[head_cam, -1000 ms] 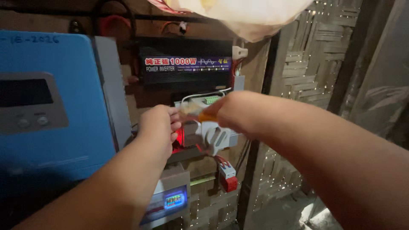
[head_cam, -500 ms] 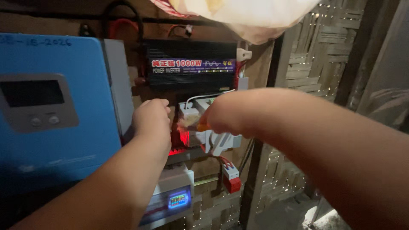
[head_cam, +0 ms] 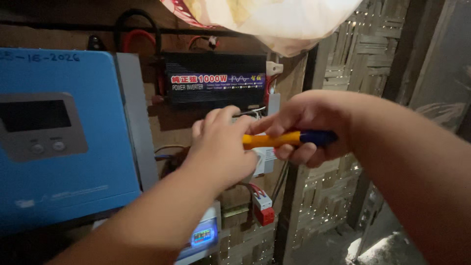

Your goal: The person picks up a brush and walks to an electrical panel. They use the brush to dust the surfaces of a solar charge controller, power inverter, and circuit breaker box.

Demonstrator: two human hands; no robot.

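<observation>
Right hand: closing around a screwdriver with a yellow shaft grip and dark blue butt, the tool lying nearly level and pointing left, its tip passing out of sight behind the left hand.

Left hand: curling, knuckles toward the camera, against the small white switch unit on the wall board; whether the fingers are pinching anything cannot be told, since the palm side is facing away.

Black inverter box: sitting just above both hands, its lower edge near the left knuckles, a white wire looping out between box and hands.

Blue wall unit: filling the left side, its grey side edge standing near the left forearm and narrowing the room on that side.

Red-and-white connector: hanging below the hands, apart from them. Small lit meter: showing under the left forearm.

Pale cloth bag: overhanging from above. Woven bamboo wall: running down the right, behind the right forearm, with open floor showing at the lower right.
</observation>
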